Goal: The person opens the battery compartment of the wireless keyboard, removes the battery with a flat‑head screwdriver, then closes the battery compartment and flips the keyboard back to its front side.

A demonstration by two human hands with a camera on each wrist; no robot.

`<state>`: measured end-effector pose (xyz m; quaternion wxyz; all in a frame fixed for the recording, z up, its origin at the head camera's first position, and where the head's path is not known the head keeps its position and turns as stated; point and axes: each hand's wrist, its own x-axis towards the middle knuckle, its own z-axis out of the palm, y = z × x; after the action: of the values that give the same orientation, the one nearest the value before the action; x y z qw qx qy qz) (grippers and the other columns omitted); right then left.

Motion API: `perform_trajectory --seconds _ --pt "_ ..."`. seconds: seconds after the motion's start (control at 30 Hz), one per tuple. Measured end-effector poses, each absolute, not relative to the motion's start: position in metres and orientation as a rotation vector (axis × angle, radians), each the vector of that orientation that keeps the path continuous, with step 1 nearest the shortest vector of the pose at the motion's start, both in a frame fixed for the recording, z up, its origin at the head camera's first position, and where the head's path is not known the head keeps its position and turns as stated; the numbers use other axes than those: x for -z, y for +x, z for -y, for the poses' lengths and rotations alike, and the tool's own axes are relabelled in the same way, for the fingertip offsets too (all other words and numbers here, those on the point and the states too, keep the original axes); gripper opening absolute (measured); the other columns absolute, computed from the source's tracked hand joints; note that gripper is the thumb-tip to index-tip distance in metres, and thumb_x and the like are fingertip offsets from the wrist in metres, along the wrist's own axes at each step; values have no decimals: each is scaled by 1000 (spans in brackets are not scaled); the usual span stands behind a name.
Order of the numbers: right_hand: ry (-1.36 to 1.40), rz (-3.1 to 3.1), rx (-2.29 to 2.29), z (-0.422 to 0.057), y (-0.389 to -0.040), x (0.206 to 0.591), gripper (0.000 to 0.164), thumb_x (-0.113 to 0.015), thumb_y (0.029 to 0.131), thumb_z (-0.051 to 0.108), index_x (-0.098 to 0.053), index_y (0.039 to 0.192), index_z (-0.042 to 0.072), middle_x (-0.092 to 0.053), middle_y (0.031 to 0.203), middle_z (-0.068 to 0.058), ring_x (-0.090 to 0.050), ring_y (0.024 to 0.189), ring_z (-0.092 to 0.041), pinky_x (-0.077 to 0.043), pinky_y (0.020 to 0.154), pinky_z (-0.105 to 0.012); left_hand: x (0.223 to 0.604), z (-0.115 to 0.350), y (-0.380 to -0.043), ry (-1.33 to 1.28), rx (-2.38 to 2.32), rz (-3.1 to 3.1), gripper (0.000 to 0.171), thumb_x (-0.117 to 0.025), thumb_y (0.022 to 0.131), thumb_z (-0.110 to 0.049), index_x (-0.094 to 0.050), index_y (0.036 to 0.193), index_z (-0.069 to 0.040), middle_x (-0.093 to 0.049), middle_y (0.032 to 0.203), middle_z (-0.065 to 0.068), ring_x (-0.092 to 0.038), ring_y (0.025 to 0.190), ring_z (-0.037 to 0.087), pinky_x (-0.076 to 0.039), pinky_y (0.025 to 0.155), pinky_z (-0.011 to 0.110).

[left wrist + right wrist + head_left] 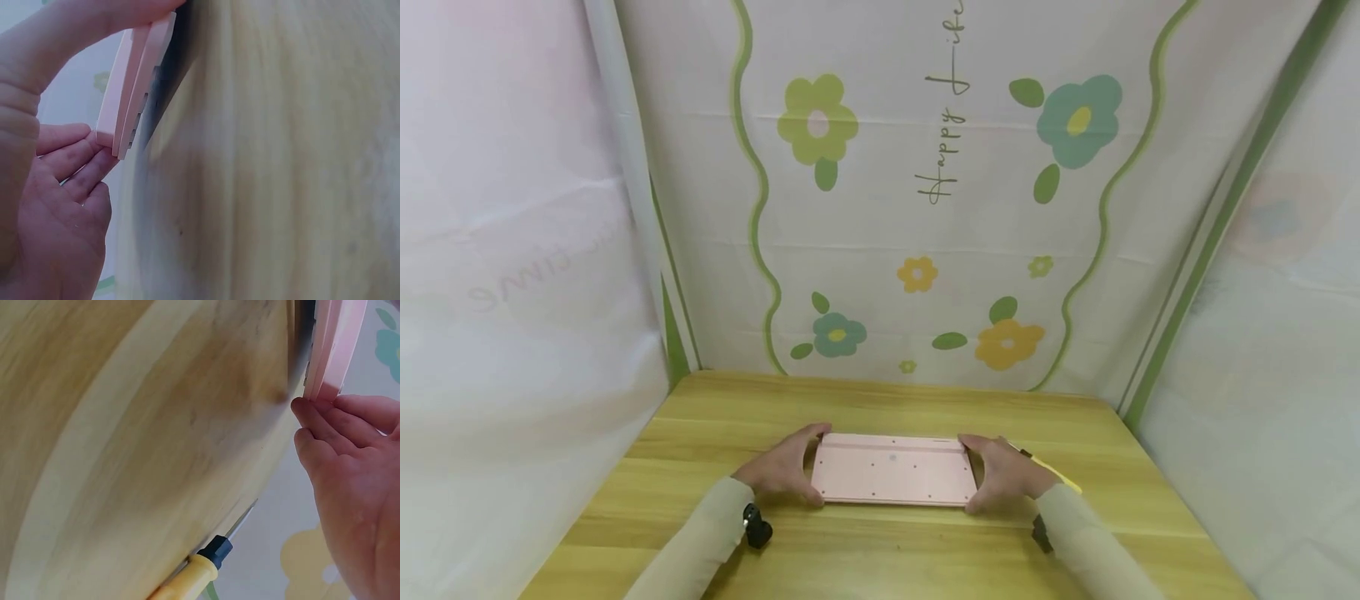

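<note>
A pink keyboard [892, 479] is held face down across the middle of the table, its flat back with several small screws turned up. My left hand [782, 468] grips its left end, thumb on the near edge and fingers on the far edge. The right hand [1009, 473] grips the opposite end in the same way. In the left wrist view, key edges show along the keyboard's side [128, 94], facing the wood, with a dark shadow beneath. Beside the right hand lies a screwdriver [187, 578] with a yellow handle, black collar and thin metal shaft, partly hidden in the head view.
The wood-grain table [865, 550] runs back to a white hanging cloth [880, 208] printed with flowers. More white cloth [1270, 333] closes in the right side, and another sheet [527, 333] the left. A black wrist camera [757, 527] sits at the left cuff.
</note>
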<state>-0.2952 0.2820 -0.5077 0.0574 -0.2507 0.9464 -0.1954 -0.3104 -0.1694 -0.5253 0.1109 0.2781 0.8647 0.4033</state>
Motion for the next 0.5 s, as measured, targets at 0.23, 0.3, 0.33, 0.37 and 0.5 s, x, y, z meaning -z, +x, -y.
perform_trajectory --seconds 0.23,0.3,0.33,0.37,0.5 --pt "-772 -2886 553 -279 -295 507 123 -100 59 45 -44 156 -5 -56 156 -17 -58 139 -31 -41 120 -61 525 168 -308 821 -1164 -2552 131 -103 63 -34 -27 165 -1 -35 170 19 -32 158 42 -29 128 64" --pt "-776 -2890 549 -278 -295 508 123 -100 59 45 -44 156 -5 -57 155 -17 -59 138 -30 -39 121 -63 525 168 -307 818 -1167 -2554 131 -103 63 -33 -27 165 -1 -36 169 19 -33 158 42 -29 127 65" --pt "-779 -2895 542 -278 -295 508 122 -100 59 45 -45 156 -5 -58 154 -16 -60 136 -29 -38 122 -63 525 168 -307 817 -1161 -2555 131 -103 63 -33 -27 165 -1 -36 169 19 -33 158 42 -29 128 64" --pt "-781 -2900 533 -278 -295 508 122 -100 59 46 -45 155 -5 -59 153 -16 -60 135 -28 -38 122 -63 526 167 -307 817 -1152 -2560 131 -103 63 -33 -27 165 -2 -36 169 19 -33 158 41 -29 128 64" --pt "-768 -2907 491 -278 -295 507 123 -99 59 49 -45 156 -2 -60 152 -11 -61 126 -26 -47 115 -54 526 167 -308 818 -1137 -2554 131 -103 64 -34 -25 165 -2 -34 170 18 -32 158 40 -29 128 63"
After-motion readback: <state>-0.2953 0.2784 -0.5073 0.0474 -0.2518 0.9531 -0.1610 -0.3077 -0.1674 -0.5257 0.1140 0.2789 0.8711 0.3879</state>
